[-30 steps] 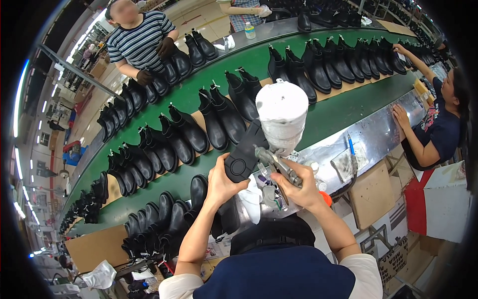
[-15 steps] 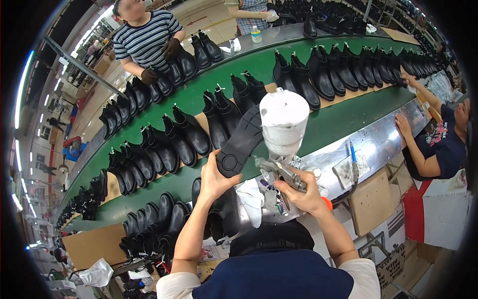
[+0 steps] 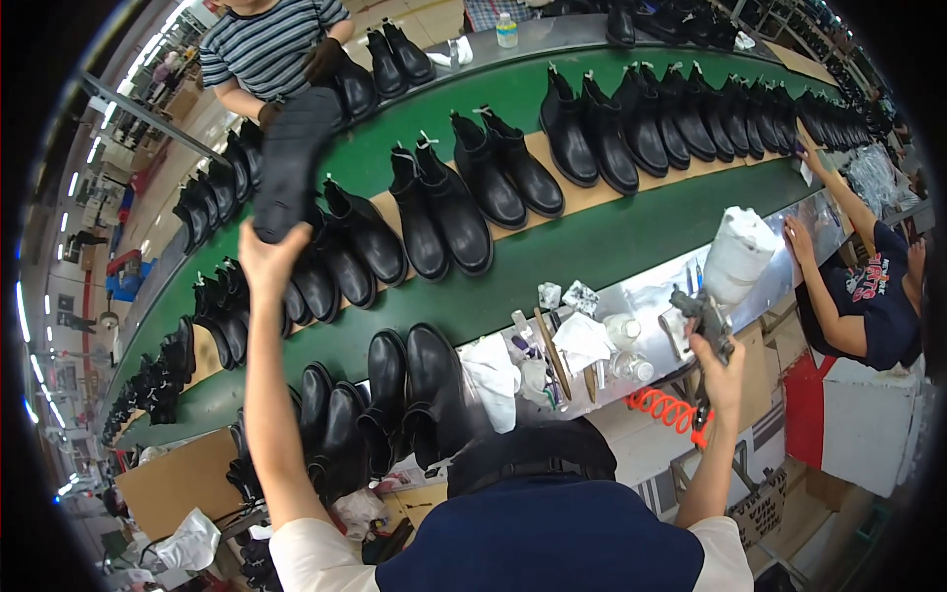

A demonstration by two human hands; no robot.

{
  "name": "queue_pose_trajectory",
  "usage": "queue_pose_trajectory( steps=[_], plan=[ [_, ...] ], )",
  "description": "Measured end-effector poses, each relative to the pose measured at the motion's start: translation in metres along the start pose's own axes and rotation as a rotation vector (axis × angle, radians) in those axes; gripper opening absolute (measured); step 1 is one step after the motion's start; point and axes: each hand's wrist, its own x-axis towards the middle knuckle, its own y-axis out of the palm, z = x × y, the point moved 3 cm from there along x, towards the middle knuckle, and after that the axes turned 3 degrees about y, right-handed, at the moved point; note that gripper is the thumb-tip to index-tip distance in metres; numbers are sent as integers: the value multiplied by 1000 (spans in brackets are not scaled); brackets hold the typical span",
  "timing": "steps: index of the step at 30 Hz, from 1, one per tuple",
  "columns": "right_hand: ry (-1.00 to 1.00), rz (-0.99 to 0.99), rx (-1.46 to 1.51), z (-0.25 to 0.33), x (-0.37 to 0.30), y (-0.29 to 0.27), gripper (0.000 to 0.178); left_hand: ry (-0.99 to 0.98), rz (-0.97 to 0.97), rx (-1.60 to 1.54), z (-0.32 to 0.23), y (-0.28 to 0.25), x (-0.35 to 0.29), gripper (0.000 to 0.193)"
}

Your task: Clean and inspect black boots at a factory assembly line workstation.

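Your left hand (image 3: 270,259) grips one end of a black boot (image 3: 293,153), sole facing you, over the green belt (image 3: 602,235); your right hand (image 3: 720,363) grasps the spray gun (image 3: 702,318), well apart. Judged step: setting the boot down; next move calls for turning it upright

A brown flat cardboard strip (image 3: 206,365) runs along the green smooth belt (image 3: 592,232), bearing a row of black leather ankle boots (image 3: 454,232). Above the row's left part is a black ridged rubber sole (image 3: 286,173) in the left hand (image 3: 271,259). On the silver metal ledge, (image 3: 631,296) nearer the person, lie a white crumpled cloth (image 3: 490,375) and—further right—a clear round bottle (image 3: 631,367). Right of that—in the right hand (image 3: 718,370)—is a grey metal spray gun (image 3: 702,318), above an orange coiled hose (image 3: 663,409).
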Motion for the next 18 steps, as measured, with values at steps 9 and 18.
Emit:
queue_pose_trajectory(
  steps=[9,18],
  plan=[
    [144,128,25,-123,84,37,24,-331,-181,160,125,-26,94,74],
    [305,108,112,-172,87,38,37,-533,-210,289,143,-20,88,72]
  ],
)
